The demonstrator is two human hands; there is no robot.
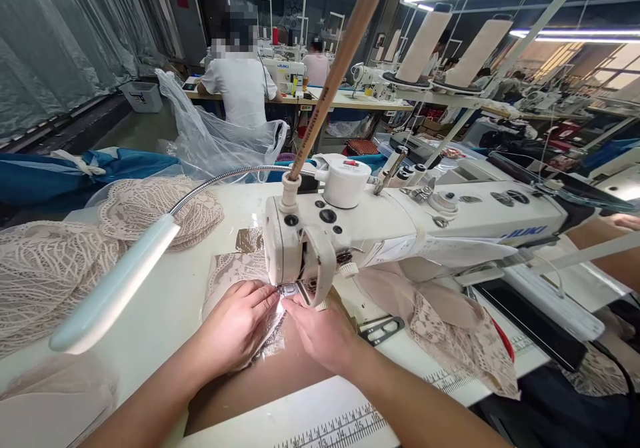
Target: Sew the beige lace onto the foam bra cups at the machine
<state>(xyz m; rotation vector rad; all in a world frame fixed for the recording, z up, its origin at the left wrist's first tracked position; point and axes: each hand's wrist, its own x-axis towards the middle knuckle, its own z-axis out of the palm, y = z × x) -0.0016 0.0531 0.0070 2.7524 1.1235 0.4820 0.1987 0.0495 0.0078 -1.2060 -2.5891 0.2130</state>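
Beige lace fabric (pixel 235 271) lies under the head of a white sewing machine (pixel 345 228), with plain brown fabric (pixel 265 395) spread toward me. My left hand (pixel 240 321) rests on the lace left of the needle area, its fingers stretched out and close together, pressing it down. On the other side, my right hand (pixel 325 331) has thumb and fingers closed at the fabric's edge by the presser foot. The machine head partly hides those fingertips. A small piece of clear film shows beside the left hand.
Stacked lace pieces (pixel 160 211) lie left, beneath a lit lamp (pixel 120 281) on a bendable neck. More lace (pixel 450 321) and a black phone-like slab (pixel 530 325) lie right. A printed ruler (pixel 340 428) runs along the front. A person in white (pixel 240 88) sits beyond.
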